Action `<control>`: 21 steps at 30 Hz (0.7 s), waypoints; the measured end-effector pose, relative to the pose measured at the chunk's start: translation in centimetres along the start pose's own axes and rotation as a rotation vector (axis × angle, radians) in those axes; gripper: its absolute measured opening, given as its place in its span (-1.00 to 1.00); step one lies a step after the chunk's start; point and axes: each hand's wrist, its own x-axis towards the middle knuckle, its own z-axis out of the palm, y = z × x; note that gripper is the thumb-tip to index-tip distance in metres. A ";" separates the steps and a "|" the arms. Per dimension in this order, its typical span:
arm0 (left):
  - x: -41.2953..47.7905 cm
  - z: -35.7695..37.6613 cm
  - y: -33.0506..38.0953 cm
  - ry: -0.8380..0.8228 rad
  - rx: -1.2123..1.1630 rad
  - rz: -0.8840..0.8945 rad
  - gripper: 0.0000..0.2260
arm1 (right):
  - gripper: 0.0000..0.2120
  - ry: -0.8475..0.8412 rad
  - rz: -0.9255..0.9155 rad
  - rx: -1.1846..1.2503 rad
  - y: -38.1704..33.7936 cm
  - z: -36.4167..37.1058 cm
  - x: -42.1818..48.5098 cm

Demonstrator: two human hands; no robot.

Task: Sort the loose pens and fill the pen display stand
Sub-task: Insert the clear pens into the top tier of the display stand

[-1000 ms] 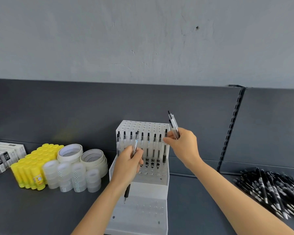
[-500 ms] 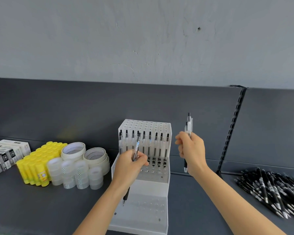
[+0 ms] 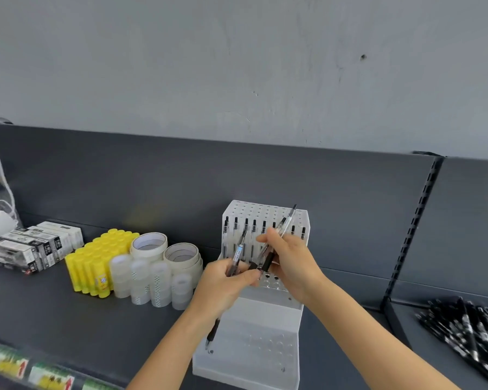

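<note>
Holding one clear-barrelled pen point(image 3: 239, 253) pinched in its curled fingers, the left hand point(image 3: 223, 288) hovers over the near-left part of the white pen display stand point(image 3: 265, 327), the pen's tip hanging down towards the lower tier. The right hand point(image 3: 293, 266) is curled round a small bundle of pens point(image 3: 283, 228), tilted so that their clicker ends point up and to the right across the stand's back panel. The lower ends of the bundle meet the left thumb and fingertips, which looks like a hand-over: the right hand serves as the magazine and the left as the placer. A row of pens point(image 3: 235, 225) already stands in the upper tier, clickers up; the lower tier's holes look empty, so I judge the filling to be well short of done. The pile of loose pens point(image 3: 471, 330) lies on the shelf point(image 3: 54, 311) far to the right, well apart from the stand, which may explain carrying several at once. Yellow glue sticks point(image 3: 93, 263) and tape rolls point(image 3: 150, 244) stand left of the stand.

Half a second ago the right hand was off to the right of the stand with its bundle upright and the two hands apart. Now it has swung in over the stand, the bundle leans, and the hands touch. The left hand has kept its single pen.
</note>
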 end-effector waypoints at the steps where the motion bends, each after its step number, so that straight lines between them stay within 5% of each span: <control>1: 0.0 -0.5 -0.3 0.028 0.028 0.000 -0.83 | -0.70 0.001 -0.005 -0.025 0.0 0.3 0.2; 9: 1.3 -3.5 -2.3 0.229 0.174 -0.004 -0.88 | -0.78 0.037 -0.093 -0.304 -0.9 2.8 1.8; 14: 2.0 -4.9 -3.3 0.324 0.157 -0.028 -0.82 | -0.63 0.123 -0.317 -0.575 -2.4 3.4 2.8; 21: 2.6 -5.4 -3.2 0.301 0.027 -0.093 -0.81 | -0.67 0.154 -0.356 -0.868 -1.4 4.3 4.5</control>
